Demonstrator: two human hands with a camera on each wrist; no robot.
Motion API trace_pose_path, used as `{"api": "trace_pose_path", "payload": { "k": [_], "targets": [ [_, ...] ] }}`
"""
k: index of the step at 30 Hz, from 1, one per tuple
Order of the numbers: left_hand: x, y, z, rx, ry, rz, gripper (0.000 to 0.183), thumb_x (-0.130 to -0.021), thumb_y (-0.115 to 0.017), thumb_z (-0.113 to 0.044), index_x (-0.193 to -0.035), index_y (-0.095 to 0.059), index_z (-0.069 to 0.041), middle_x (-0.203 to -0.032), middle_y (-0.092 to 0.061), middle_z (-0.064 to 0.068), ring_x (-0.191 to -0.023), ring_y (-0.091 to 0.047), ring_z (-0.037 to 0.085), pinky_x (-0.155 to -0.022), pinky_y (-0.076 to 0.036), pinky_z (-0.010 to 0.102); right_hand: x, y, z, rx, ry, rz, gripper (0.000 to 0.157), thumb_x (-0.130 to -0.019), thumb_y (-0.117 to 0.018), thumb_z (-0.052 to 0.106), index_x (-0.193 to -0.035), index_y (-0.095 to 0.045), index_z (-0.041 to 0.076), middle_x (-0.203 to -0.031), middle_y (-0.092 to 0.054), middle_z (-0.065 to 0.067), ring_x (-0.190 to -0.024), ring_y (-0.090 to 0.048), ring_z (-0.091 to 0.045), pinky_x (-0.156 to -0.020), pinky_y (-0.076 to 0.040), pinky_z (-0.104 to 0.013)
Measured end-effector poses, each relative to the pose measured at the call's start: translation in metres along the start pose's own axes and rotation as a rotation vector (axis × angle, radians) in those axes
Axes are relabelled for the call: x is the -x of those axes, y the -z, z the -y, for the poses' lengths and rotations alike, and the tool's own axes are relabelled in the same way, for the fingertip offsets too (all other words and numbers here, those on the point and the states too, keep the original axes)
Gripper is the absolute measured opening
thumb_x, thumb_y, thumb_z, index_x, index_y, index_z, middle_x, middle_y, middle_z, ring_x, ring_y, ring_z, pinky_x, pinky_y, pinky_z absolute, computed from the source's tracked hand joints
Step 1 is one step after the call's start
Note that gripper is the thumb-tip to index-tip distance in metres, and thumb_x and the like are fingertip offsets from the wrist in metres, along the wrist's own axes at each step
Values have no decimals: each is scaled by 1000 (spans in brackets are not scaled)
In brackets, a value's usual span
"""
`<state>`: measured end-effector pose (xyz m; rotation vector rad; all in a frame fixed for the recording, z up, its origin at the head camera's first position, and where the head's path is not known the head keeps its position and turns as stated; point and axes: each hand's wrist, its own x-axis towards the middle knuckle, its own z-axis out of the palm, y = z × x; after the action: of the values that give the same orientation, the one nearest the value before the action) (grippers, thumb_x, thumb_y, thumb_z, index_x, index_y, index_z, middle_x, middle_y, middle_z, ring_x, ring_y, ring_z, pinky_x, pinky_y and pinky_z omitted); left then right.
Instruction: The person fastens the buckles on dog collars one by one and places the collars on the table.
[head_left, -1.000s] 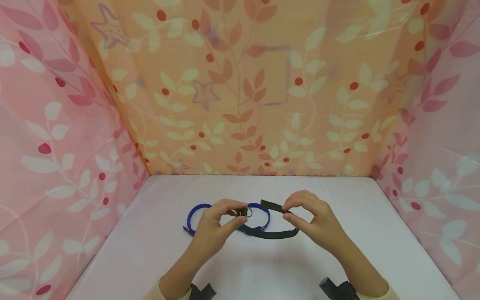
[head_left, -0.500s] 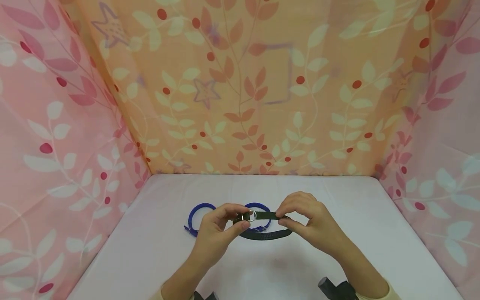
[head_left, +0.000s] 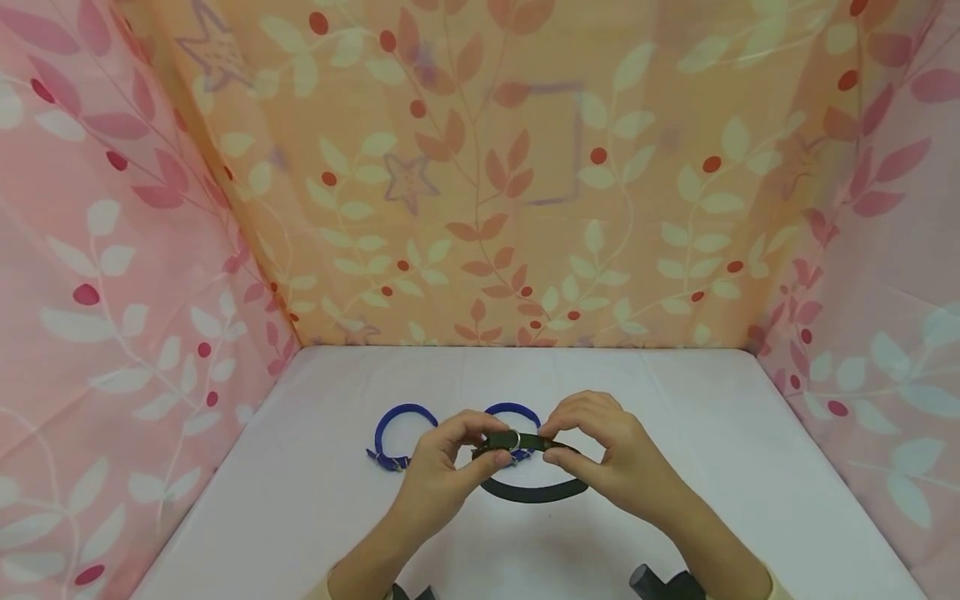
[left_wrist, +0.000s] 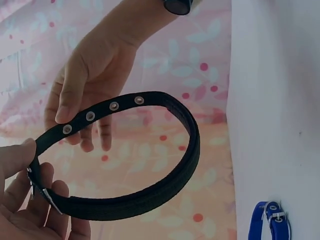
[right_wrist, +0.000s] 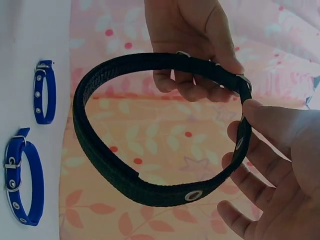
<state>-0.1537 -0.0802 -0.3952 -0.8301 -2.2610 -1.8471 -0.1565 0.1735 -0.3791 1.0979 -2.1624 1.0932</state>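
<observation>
A dark green collar (head_left: 534, 493) with metal eyelets, a buckle and a ring is held up in a loop above the table. My left hand (head_left: 438, 467) pinches it at the buckle end between thumb and fingers. My right hand (head_left: 618, 442) pinches the strap close by, just right of the ring. In the left wrist view a row of eyelets shows along the collar's (left_wrist: 132, 206) strap. The right wrist view shows the strap of the collar (right_wrist: 107, 170) running to the metal ring between both hands. Fingers partly hide the buckle.
Behind my hands, two blue collars lie buckled in loops on the white table (head_left: 262, 517): a left blue collar (head_left: 384, 429) and a right blue collar (head_left: 512, 408), partly covered. Patterned cloth walls (head_left: 480, 250) enclose the table at the back and both sides.
The strap's free end, first apart from the buckle end, now lies along the ring there. My right hand has moved left toward my left hand, and the loop hangs slightly lower.
</observation>
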Motion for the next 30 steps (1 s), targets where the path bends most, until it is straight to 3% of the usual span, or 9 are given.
{"api": "trace_pose_path", "payload": {
  "k": [7,14,20,23,26,30],
  "targets": [
    [0,-3,6,-129,-103,-5,24,-89,-82,-20,-108,-69,-27,-108,-68,-10,-101,-61,15,-90,-53,33,2,-7,0,17,-41,29,34,-84,-86,15,-110,-70,28,-106,-69,16,-108,-60,-9,-101,-42,-28],
    [-2,-2,11,-217,-121,15,24,-89,-83,-23,-108,-69,-28,-109,-65,-14,-101,-62,10,-88,-55,31,2,-11,-3,76,-61,49,31,-84,-86,18,-109,-71,26,-104,-68,17,-108,-60,-8,-103,-40,-30],
    [-3,3,9,-228,-92,-11,27,-86,-85,-18,-107,-72,-27,-103,-69,-17,-97,-63,10,-88,-56,35,3,-9,-6,89,-68,30,29,-83,-86,19,-108,-72,25,-103,-69,18,-108,-60,-8,-105,-38,-31],
    [-3,3,9,-229,-89,-46,25,-85,-86,-19,-105,-73,-26,-101,-70,-18,-96,-63,10,-87,-55,31,3,-12,-7,85,-60,23,31,-83,-87,19,-109,-71,25,-106,-68,17,-111,-59,-10,-105,-38,-32],
    [-3,3,10,-227,-137,-72,24,-84,-86,-20,-105,-75,-23,-99,-71,-17,-95,-64,10,-83,-55,28,4,-19,-7,71,-49,15,36,-82,-88,20,-112,-69,24,-111,-68,16,-117,-57,-12,-107,-38,-33],
    [-4,3,13,-216,-212,-55,22,-84,-84,-20,-105,-77,-21,-100,-73,-14,-97,-65,9,-80,-56,25,4,-28,-6,40,4,-6,41,-80,-89,20,-116,-69,22,-114,-69,14,-118,-57,-15,-106,-39,-34]
  ]
}}
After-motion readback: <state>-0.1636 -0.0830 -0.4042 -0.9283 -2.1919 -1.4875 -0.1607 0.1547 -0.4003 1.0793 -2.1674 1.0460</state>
